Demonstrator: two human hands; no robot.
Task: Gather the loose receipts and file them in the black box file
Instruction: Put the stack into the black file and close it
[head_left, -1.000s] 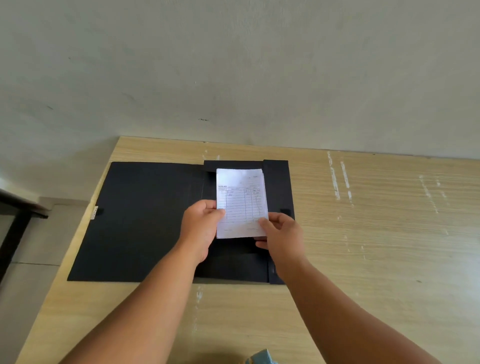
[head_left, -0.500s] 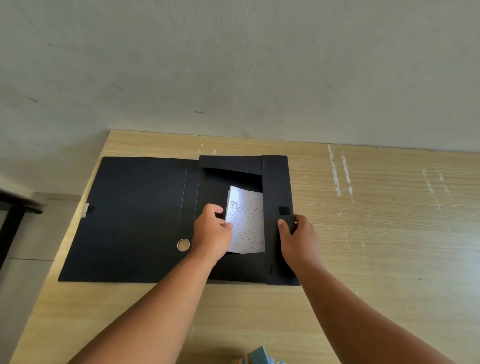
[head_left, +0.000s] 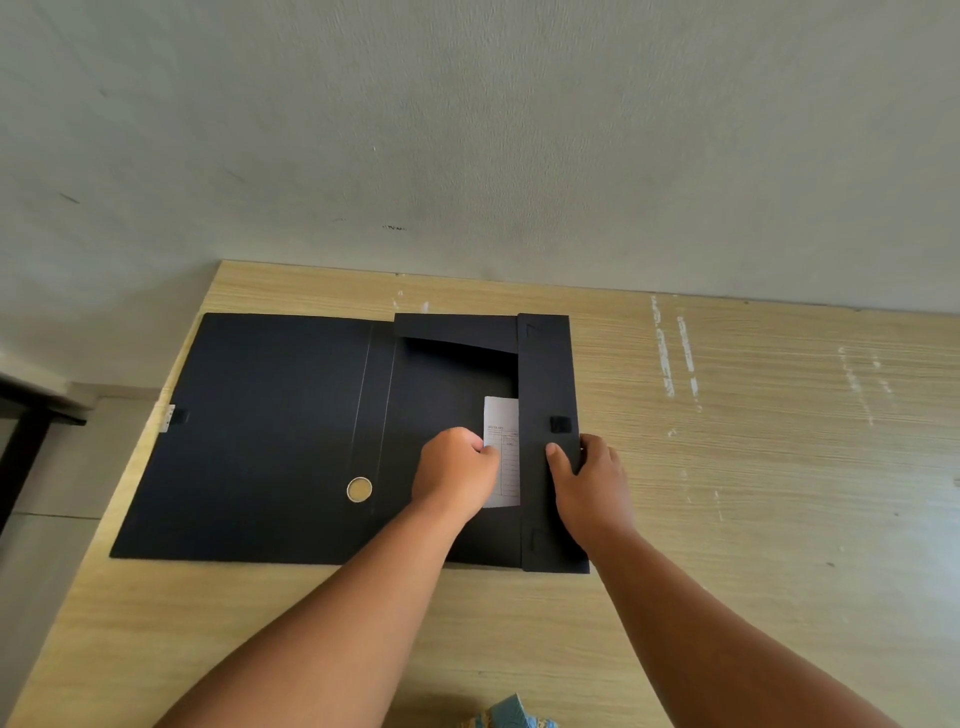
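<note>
The black box file (head_left: 270, 431) lies open on the wooden table, its lid spread flat to the left. A white stack of receipts (head_left: 503, 452) sits inside the file's tray, its right part hidden under the file's right side flap (head_left: 545, 374). My left hand (head_left: 454, 473) pinches the stack's left edge. My right hand (head_left: 592, 483) grips the outer edge of that flap, thumb on top, just below a small Velcro patch (head_left: 560, 424).
The wooden table (head_left: 753, 467) meets a grey wall at the back and ends at the left, where floor and a dark table leg (head_left: 21, 457) show. A blue patterned object (head_left: 511, 716) peeks in at the bottom edge.
The receipts went from held up in both hands down into the file and slid right under the flap. My right hand let go of them and took the flap's edge.
</note>
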